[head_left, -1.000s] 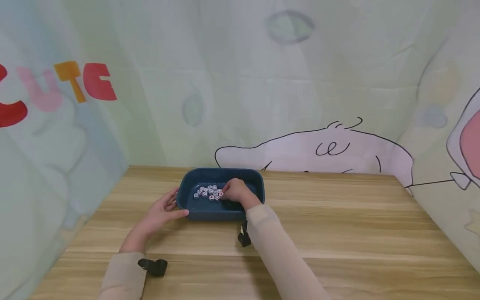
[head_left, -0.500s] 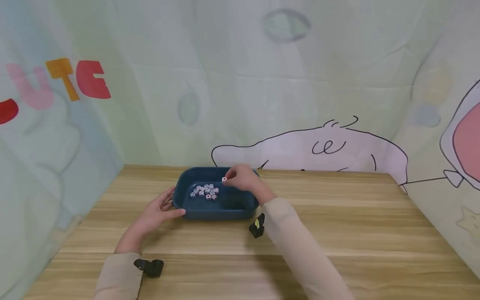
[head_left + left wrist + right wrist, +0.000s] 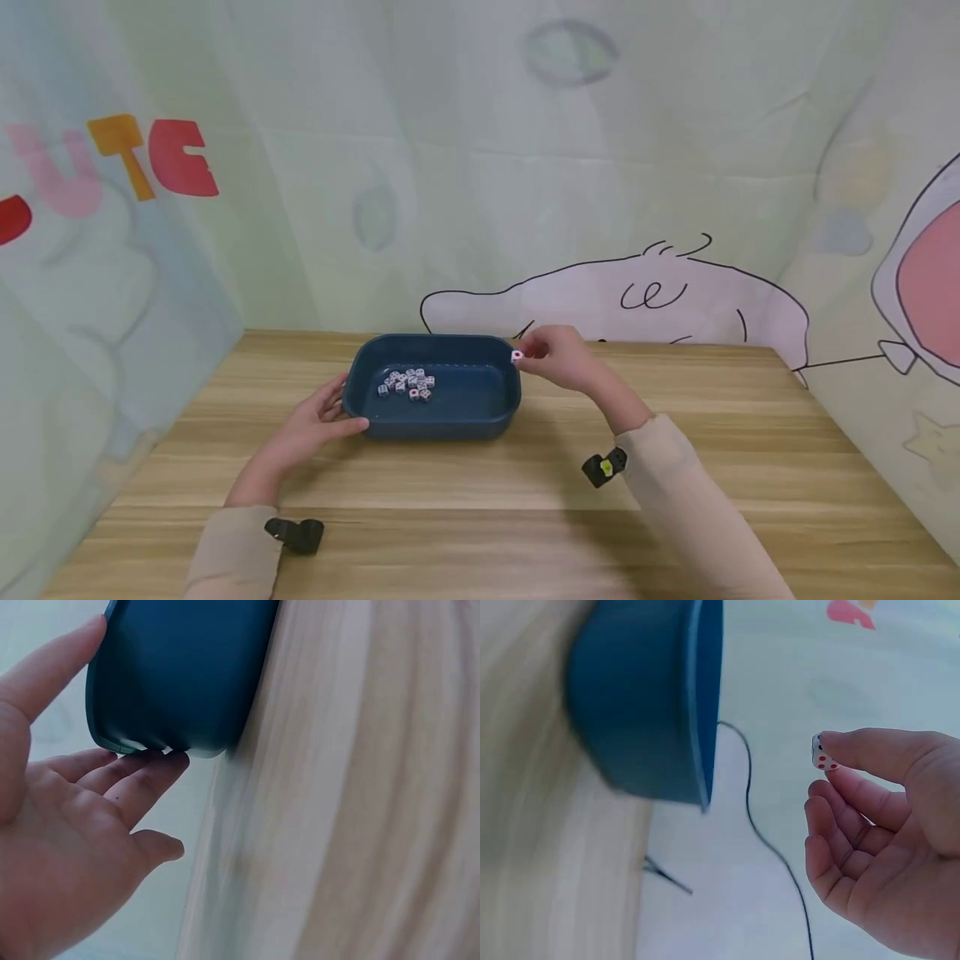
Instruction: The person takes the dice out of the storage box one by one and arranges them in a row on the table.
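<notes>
A dark blue rectangular tub (image 3: 438, 430) stands on the table, with several white dice (image 3: 405, 384) gathered in its left half. At its left end is my left hand (image 3: 309, 427); the thumb lies at the front left corner, and the left wrist view shows nearly straight fingertips touching the tub's end wall (image 3: 176, 675). My right hand (image 3: 566, 358) pinches one white die (image 3: 517, 356) between thumb and forefinger, at the height of the tub's right rim and just beside it. Red and dark dots show on this die (image 3: 823, 756) in the right wrist view; the other fingers are curled loosely.
The wood-grain table (image 3: 420, 517) extends in front of the tub and to its right. A printed cloth backdrop (image 3: 465, 192) with cartoon drawings rises along the back and both sides. Small black devices sit at the left wrist (image 3: 300, 535) and the right wrist (image 3: 602, 467).
My right hand has lifted a die from the pile and carried it rightward, out over the tub's right rim. The left hand stays at the tub's left end; the view shifts slightly.
</notes>
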`<state>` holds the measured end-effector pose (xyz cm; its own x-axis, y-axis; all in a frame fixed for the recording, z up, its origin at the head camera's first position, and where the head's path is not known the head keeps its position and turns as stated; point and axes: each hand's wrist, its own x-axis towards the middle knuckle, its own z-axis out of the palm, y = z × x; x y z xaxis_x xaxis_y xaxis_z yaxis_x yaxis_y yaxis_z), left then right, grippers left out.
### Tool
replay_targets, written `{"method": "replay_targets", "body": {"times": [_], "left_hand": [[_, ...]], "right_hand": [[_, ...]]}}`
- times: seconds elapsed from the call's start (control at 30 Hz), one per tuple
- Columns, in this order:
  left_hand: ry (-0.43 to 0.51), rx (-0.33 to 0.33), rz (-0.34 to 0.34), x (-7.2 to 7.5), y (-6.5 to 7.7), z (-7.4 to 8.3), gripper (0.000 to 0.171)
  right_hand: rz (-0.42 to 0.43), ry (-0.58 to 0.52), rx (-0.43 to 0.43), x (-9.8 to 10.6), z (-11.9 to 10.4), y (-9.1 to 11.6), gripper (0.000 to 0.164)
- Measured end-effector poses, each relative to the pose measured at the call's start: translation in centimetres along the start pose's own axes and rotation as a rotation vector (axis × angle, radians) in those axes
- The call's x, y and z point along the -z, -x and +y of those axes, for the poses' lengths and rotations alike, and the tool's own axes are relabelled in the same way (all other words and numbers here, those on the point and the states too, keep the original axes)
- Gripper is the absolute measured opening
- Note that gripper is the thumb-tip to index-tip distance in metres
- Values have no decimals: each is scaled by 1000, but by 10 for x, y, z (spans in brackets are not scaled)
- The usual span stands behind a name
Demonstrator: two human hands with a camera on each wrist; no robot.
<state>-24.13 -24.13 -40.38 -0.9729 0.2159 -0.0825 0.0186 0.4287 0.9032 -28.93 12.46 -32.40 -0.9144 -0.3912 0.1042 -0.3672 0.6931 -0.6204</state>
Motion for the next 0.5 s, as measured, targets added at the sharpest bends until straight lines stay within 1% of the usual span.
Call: {"method": "replay_targets", "body": {"times": [0.2,0.5], "left_hand": [[13,-7,-10,1,1,0,92],[10,-11,-12,1,1,1,93]], "right_hand": [[-20,12,27,0,19,19,9],[-74,10,-20,-20,45,31,6]]}}
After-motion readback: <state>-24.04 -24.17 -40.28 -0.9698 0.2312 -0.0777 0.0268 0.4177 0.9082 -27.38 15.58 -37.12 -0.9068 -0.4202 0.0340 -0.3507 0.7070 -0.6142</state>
